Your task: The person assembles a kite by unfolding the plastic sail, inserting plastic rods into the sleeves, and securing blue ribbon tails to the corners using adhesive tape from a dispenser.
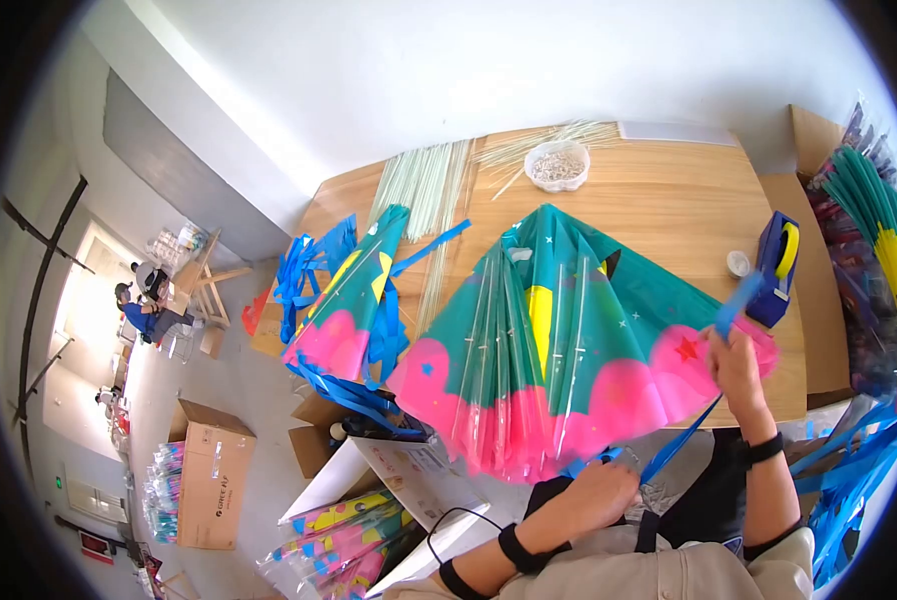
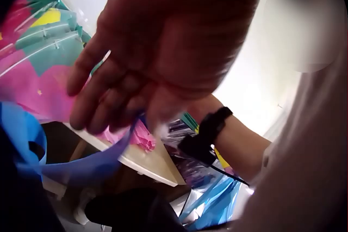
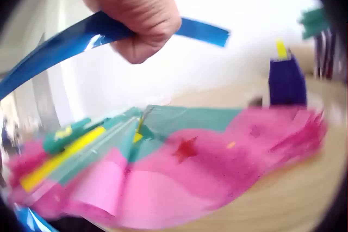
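Note:
My right hand (image 1: 737, 372) grips a blue ribbon (image 3: 204, 32) in a closed fist, above the right corner of a kite. A short end of it sticks out beyond the fist, and the long part runs down toward my left hand (image 1: 607, 487). That hand is low at the table's front edge, its fingers curled at the ribbon in the left wrist view; its grip is partly hidden. The teal, pink and yellow film kite (image 1: 609, 395) lies half spread and pleated on the table, overhanging the front edge. Left of it is a folded kite (image 1: 344, 335) with blue ribbons.
Thin pale rods (image 1: 424, 185) and a bowl of small pieces (image 1: 557, 165) are at the back of the wooden table (image 1: 669, 200). A blue tape dispenser (image 1: 772, 270) stands at the right edge. Bundled kites fill an open box (image 1: 399, 470) below; more ribbons (image 1: 859, 480) hang at right.

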Demonstrator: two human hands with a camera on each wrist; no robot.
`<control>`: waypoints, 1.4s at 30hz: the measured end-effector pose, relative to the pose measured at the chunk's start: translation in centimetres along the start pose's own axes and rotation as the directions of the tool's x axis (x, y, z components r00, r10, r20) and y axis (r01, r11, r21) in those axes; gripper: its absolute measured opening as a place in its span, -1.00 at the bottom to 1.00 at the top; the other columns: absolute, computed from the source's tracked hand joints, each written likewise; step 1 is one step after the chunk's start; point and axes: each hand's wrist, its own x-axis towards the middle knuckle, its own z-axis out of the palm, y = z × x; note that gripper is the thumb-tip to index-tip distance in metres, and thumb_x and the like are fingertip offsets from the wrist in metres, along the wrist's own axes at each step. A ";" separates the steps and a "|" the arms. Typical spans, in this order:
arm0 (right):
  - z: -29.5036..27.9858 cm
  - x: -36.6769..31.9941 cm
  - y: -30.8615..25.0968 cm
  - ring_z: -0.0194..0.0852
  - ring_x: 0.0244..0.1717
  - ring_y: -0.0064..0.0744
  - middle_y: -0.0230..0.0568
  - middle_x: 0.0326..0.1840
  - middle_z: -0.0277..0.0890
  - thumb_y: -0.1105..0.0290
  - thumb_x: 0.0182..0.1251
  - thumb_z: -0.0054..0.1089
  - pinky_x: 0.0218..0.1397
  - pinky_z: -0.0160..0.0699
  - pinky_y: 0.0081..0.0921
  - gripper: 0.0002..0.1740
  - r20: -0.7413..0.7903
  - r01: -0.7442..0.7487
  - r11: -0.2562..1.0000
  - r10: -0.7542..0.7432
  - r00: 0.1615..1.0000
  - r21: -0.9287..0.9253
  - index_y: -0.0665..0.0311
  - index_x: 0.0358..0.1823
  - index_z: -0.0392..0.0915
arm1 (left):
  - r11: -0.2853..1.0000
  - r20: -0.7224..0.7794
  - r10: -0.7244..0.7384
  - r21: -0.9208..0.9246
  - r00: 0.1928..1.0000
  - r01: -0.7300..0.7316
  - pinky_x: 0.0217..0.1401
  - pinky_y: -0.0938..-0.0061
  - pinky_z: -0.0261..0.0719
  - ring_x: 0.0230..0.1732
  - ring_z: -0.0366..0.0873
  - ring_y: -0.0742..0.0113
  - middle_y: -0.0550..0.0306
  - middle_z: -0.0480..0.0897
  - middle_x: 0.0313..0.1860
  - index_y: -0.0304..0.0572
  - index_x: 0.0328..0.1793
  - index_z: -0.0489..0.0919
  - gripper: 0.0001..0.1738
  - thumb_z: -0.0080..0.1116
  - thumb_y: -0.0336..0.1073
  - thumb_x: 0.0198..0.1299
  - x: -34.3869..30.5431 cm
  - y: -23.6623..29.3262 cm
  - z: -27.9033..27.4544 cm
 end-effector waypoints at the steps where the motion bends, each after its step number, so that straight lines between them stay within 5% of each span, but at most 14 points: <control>1: -0.6 -1.2 0.5 0.33 -0.72 -0.29 -0.25 -0.65 0.39 0.26 0.46 0.03 -0.63 0.32 -0.32 -0.74 0.089 0.182 0.853 -0.159 0.983 -0.488 0.35 -0.23 0.40 | 0.996 0.026 0.053 -0.071 0.998 -0.051 -0.12 0.20 0.60 -0.10 0.63 -0.11 -0.23 0.62 -0.18 -0.45 -0.08 0.52 -0.61 0.25 -0.24 0.10 0.8 0.6 -0.2; 3: -0.8 -5.2 -0.4 0.57 -0.49 0.15 0.07 -0.55 0.54 0.48 0.24 0.02 -0.50 0.48 -0.02 -0.89 0.250 0.323 0.281 -0.265 0.931 -0.904 0.32 -0.23 0.36 | 0.903 -0.074 -0.053 -0.429 0.996 0.016 0.20 0.25 0.48 0.13 0.53 -0.01 -0.24 0.55 0.13 -0.45 0.22 0.44 -0.43 0.26 -0.15 0.22 3.5 0.8 -0.6; 4: -0.7 -7.1 -1.3 0.59 -0.51 0.08 0.01 -0.58 0.53 0.54 0.12 0.03 -0.49 0.52 -0.09 -0.84 0.247 0.296 0.221 -0.223 0.943 -0.929 0.30 -0.23 0.34 | 0.749 -0.164 -0.133 -0.662 0.977 -0.009 0.25 0.29 0.44 0.12 0.55 0.06 -0.19 0.56 0.15 -0.44 0.26 0.43 -0.43 0.22 -0.14 0.28 4.5 1.2 -0.5; 8: -1.5 -10.7 -0.3 0.63 -0.52 -0.06 -0.05 -0.54 0.54 0.48 0.12 0.11 -0.49 0.59 -0.22 -0.85 0.180 0.296 0.278 -0.374 0.910 -0.914 0.29 -0.29 0.37 | 0.286 -0.046 -0.197 -0.958 0.979 0.013 0.02 0.54 0.48 -0.06 0.54 0.48 0.15 0.64 -0.02 -0.37 0.17 0.53 -0.55 0.16 -0.12 0.36 8.8 4.8 -0.9; 9: -1.6 -11.1 0.3 0.64 -0.52 -0.12 -0.06 -0.52 0.54 0.46 0.17 0.08 -0.53 0.59 -0.24 -0.87 0.163 0.288 0.245 -0.431 0.888 -0.926 0.30 -0.29 0.37 | 0.384 -0.005 -0.296 -0.916 0.955 0.114 -0.08 0.57 0.49 -0.10 0.51 0.57 0.22 0.64 -0.04 -0.33 0.12 0.59 -0.64 0.15 -0.19 0.37 9.4 5.3 -0.3; 11: -2.5 -11.8 0.4 0.63 -0.54 -0.19 -0.12 -0.53 0.51 0.44 0.18 0.08 -0.57 0.57 -0.30 -0.86 0.127 0.267 0.236 -0.480 0.868 -0.934 0.32 -0.28 0.37 | 0.082 -0.134 -0.355 -0.990 0.925 -0.112 -0.08 0.53 0.52 -0.12 0.55 0.51 0.20 0.65 -0.07 -0.32 0.09 0.61 -0.70 0.11 -0.25 0.39 11.1 6.9 1.9; 15: -4.4 -12.6 2.3 0.60 -0.57 -0.23 -0.17 -0.57 0.46 0.43 0.16 0.09 -0.60 0.55 -0.35 -0.85 0.103 0.215 0.183 -0.482 0.870 -0.959 0.32 -0.31 0.35 | -0.058 -0.039 -0.426 -0.996 0.904 -0.070 -0.20 0.50 0.58 -0.24 0.58 0.44 0.17 0.65 -0.22 -0.35 0.03 0.61 -0.74 0.10 -0.29 0.39 12.8 6.9 3.2; 22: -6.0 -13.9 5.2 0.53 -0.51 0.02 -0.04 -0.48 0.48 0.39 0.19 0.19 -0.46 0.54 -0.22 -0.75 0.081 0.254 0.535 -0.326 0.942 -0.805 0.36 -0.26 0.31 | 0.285 -0.226 -0.403 -0.952 0.887 -0.113 -0.47 0.65 0.31 -0.52 0.37 0.61 0.24 0.63 -0.42 -0.34 -0.18 0.67 -0.76 0.11 -0.28 0.39 14.4 7.2 2.1; 24: -6.7 -14.0 4.5 0.60 -0.36 -0.06 -0.05 -0.33 0.56 0.15 0.32 0.24 -0.26 0.60 -0.25 -0.52 0.183 0.221 0.824 -0.145 0.972 -0.522 0.44 -0.02 0.37 | 0.353 -0.236 -0.357 -0.930 0.904 -0.103 -0.48 0.65 0.30 -0.53 0.36 0.61 0.26 0.62 -0.44 -0.33 -0.18 0.67 -0.76 0.11 -0.28 0.40 14.3 6.9 2.2; 26: -6.3 -12.9 5.8 0.59 -0.26 -0.16 -0.10 -0.25 0.56 0.04 0.31 0.24 -0.14 0.59 -0.28 -0.36 0.117 0.275 0.943 -0.257 0.959 -0.186 0.45 0.15 0.31 | 0.405 -0.231 -0.303 -0.909 0.924 -0.095 -0.50 0.66 0.29 -0.53 0.36 0.63 0.30 0.58 -0.49 -0.31 -0.19 0.68 -0.75 0.09 -0.28 0.41 14.5 7.0 2.3; 28: -6.3 -11.7 5.7 0.50 -0.05 -0.47 -0.24 -0.02 0.53 0.01 0.37 0.21 0.11 0.51 -0.41 -0.22 0.088 0.204 0.890 -0.260 0.962 0.407 0.40 0.42 0.21 | 0.389 -0.190 -0.305 -0.919 0.933 -0.060 -0.50 0.66 0.28 -0.53 0.36 0.63 0.31 0.56 -0.51 -0.31 -0.20 0.68 -0.75 0.09 -0.28 0.41 14.7 7.5 2.5; 37: -6.5 -7.7 5.6 0.61 -0.29 -0.54 -0.30 -0.35 0.63 0.28 0.47 0.11 -0.21 0.65 -0.49 -0.74 -0.087 -0.034 0.748 0.123 0.989 0.663 0.36 -0.19 0.63 | 0.816 0.105 0.039 -0.577 0.994 0.029 -0.51 0.55 0.34 -0.55 0.40 0.56 0.34 0.51 -0.57 -0.29 -0.38 0.62 -0.78 0.18 -0.32 0.30 18.2 5.1 0.5; 39: -7.3 -7.2 6.0 0.67 -0.26 -0.45 -0.22 -0.31 0.66 0.28 0.49 0.07 -0.19 0.70 -0.45 -0.73 -0.183 0.026 0.729 0.137 0.974 0.684 0.36 -0.20 0.61 | 0.941 0.013 -0.065 -0.333 0.998 0.066 -0.29 0.34 0.51 -0.44 0.59 0.23 -0.10 0.61 -0.49 -0.41 -0.34 0.59 -0.81 0.16 -0.37 0.23 20.9 3.9 -1.8; 42: -8.5 -6.8 6.0 0.69 -0.29 -0.40 -0.17 -0.34 0.66 0.26 0.51 0.03 -0.22 0.71 -0.46 -0.70 -0.140 -0.043 0.704 0.200 0.970 0.709 0.36 -0.23 0.58 | 0.983 -0.427 0.164 -0.003 0.889 -0.183 -0.02 0.17 0.47 -0.13 0.50 -0.07 -0.09 0.55 -0.20 -0.23 -0.04 0.60 -0.75 0.14 -0.45 0.12 27.2 0.4 -2.1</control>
